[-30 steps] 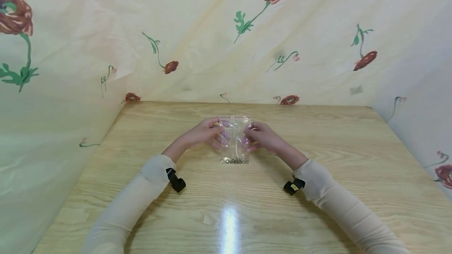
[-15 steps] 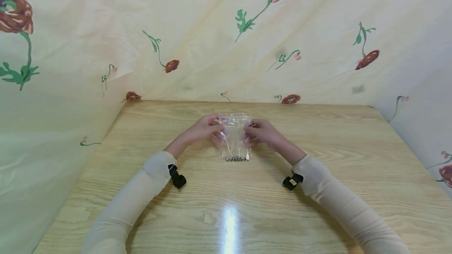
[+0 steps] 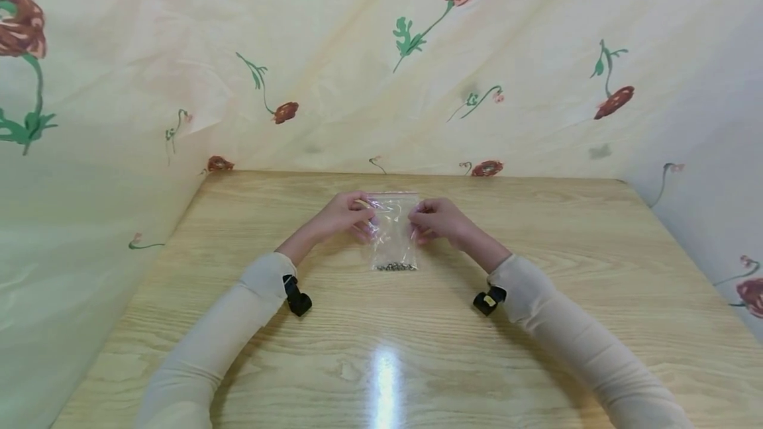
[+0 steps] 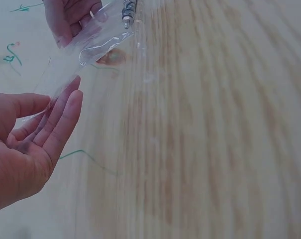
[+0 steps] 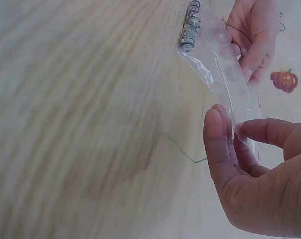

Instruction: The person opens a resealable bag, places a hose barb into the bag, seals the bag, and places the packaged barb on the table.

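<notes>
A clear zip-lock bag hangs upright between my hands, its pinkish seal strip along the top. Several small metal pieces lie in a row along its bottom edge; in the right wrist view these metal parts look like little nuts or screws, too small to tell exactly. My left hand pinches the bag's left edge, thumb in front and fingers behind. On the opposite edge, my right hand pinches the plastic between thumb and fingers. Through the film some fingertips show.
The wood-grain table spreads beneath both arms, with a bright light reflection near its front. A flower-patterned cloth hangs behind the table and along its sides. Black camera mounts sit on the wrists.
Both hands keep their grip on the bag. The bag has risen slightly and its front faces the head camera a little flatter; the head view shifted slightly.
</notes>
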Demonstrator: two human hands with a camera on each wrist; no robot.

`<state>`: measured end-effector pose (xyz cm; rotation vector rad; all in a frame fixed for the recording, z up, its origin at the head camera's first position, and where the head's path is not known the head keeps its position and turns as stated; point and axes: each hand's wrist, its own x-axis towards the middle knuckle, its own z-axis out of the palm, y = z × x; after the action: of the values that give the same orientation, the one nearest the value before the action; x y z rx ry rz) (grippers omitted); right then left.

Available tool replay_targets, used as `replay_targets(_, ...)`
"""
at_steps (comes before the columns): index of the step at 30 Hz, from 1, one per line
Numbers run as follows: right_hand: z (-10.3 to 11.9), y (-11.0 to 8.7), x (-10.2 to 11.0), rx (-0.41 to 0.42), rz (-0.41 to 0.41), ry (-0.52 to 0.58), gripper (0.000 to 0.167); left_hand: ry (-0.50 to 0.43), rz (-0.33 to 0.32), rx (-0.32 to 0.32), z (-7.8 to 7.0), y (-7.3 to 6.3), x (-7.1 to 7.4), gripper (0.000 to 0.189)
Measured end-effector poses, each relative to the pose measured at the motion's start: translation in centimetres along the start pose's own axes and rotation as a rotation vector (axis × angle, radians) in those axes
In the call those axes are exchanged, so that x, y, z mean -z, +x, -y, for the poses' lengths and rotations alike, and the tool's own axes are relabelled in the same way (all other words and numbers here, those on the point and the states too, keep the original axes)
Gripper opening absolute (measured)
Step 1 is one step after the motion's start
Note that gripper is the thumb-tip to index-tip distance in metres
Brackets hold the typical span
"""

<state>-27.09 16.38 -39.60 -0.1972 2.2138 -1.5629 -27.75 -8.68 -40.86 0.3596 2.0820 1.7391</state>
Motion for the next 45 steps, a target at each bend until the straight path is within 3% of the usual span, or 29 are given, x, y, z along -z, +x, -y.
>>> replay_targets(14,0.3,0.4,0.2,-0.033,-0.009,-0.031,0.023,0.046,-0.051,0.043,-0.1,0.6,0.3,0.029)
replay_targets(27,0.1,1.1,0.6,-0.09,-0.011,-0.087,0.02,0.045,-0.114,0.08,0.8,2.0,-0.3,0.026)
replay_targets(45,0.0,1.5,1.1,-0.112,-0.026,-0.142,0.02,0.015,-0.115,0.088,1.0,2.0,-0.6,0.023)
